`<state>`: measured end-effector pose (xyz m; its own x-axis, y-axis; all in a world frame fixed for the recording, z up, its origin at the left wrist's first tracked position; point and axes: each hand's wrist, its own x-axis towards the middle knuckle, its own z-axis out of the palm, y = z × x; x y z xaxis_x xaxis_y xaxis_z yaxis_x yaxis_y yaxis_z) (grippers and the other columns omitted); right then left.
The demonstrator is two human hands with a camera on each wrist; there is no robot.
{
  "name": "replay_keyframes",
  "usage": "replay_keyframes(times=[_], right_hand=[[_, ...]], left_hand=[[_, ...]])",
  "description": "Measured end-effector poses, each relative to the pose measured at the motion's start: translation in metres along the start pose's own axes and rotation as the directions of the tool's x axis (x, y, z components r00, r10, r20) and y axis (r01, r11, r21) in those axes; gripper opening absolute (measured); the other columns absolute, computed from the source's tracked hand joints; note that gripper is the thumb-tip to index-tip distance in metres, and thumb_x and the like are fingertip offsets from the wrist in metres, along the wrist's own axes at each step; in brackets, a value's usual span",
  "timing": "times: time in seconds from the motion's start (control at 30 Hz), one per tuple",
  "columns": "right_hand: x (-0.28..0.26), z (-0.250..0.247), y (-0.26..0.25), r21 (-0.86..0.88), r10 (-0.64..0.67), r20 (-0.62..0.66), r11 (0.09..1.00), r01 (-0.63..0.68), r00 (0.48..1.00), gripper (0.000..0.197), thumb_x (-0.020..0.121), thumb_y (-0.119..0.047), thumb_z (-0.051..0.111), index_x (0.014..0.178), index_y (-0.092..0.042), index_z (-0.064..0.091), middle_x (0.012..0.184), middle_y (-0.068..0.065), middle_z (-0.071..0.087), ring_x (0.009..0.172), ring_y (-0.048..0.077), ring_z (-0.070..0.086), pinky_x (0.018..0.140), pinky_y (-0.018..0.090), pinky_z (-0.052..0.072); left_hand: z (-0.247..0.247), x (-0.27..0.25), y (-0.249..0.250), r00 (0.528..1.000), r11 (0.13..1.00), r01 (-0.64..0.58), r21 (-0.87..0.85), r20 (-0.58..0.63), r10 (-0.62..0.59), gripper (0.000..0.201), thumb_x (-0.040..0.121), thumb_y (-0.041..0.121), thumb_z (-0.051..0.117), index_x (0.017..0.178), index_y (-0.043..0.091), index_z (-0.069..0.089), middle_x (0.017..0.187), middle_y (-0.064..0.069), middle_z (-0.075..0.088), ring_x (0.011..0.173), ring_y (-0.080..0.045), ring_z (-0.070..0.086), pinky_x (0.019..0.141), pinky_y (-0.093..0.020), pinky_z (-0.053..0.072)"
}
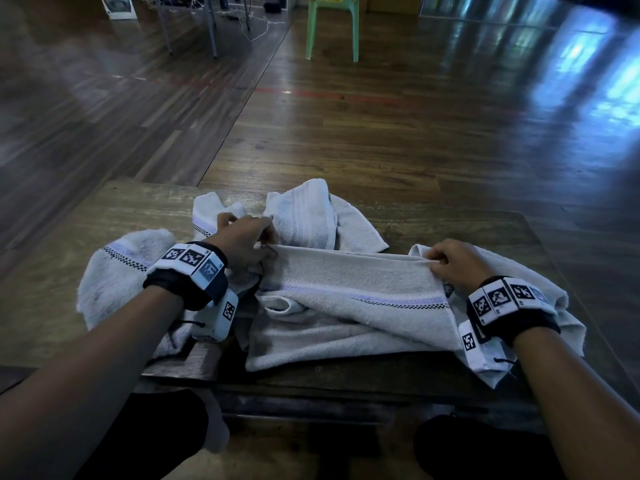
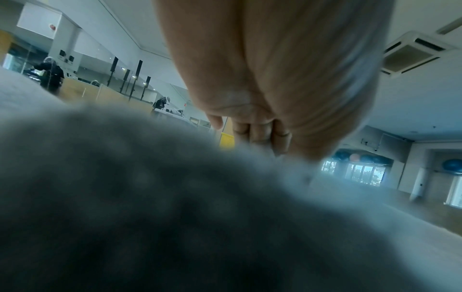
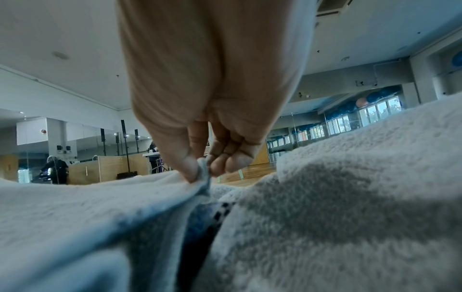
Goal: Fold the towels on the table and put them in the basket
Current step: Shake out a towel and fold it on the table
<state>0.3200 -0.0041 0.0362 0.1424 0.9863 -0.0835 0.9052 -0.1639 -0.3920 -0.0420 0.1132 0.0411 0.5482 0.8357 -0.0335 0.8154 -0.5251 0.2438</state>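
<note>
The far edge of a towel (image 1: 349,282) is pinched at one end by the left hand (image 1: 242,242) and at the other end by the right hand (image 1: 450,265). The towel is spread near the front edge of the desk (image 1: 467,226). More towels (image 1: 304,216) are piled toward the back edge, and one is bunched at the left side.

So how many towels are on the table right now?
4, as far as I can tell: the held towel in the middle, one at far left, one behind, one under the right wrist. Overlaps may hide more.
</note>
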Motion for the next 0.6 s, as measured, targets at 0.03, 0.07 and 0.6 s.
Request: replay_keyframes(times=[0.03,0.07,0.6], right_hand=[[0.000,0.000,0.000,-0.019,-0.006,0.013,1.000,0.007,1.000,0.016,0.083,-0.004,0.059,0.075,-0.015,0.067,0.073,-0.004,0.058,0.072,0.014,0.054,0.057,0.018,0.033],[0.000,0.001,0.001,-0.023,-0.007,0.019,1.000,0.007,1.000,0.020,0.083,-0.004,0.058,0.071,-0.019,0.062,0.070,-0.004,0.057,0.068,0.013,0.053,0.055,0.017,0.032],[-0.065,-0.035,-0.001,0.148,-0.165,-0.283,0.966,0.213,0.945,0.016,0.081,-0.001,0.064,0.083,-0.017,0.061,0.074,-0.004,0.062,0.066,0.013,0.057,0.060,0.010,0.042]], left_hand=[[0.000,0.000,0.000,1.000,1.000,-0.007,0.003,0.007,0.007,0.011,0.084,0.028,0.061,0.089,0.031,0.051,0.081,0.019,0.048,0.090,-0.009,0.049,0.091,-0.036,0.023],[0.000,0.001,-0.001,1.000,0.999,-0.016,0.029,0.016,0.016,0.009,0.085,0.029,0.059,0.089,0.033,0.053,0.084,0.018,0.048,0.091,-0.008,0.048,0.092,-0.038,0.023],[-0.042,-0.060,0.014,0.989,0.846,-0.131,-0.517,-0.126,0.076,0.027,0.077,0.015,0.075,0.070,0.029,0.053,0.066,0.000,0.061,0.059,-0.006,0.053,0.060,-0.020,0.043]])
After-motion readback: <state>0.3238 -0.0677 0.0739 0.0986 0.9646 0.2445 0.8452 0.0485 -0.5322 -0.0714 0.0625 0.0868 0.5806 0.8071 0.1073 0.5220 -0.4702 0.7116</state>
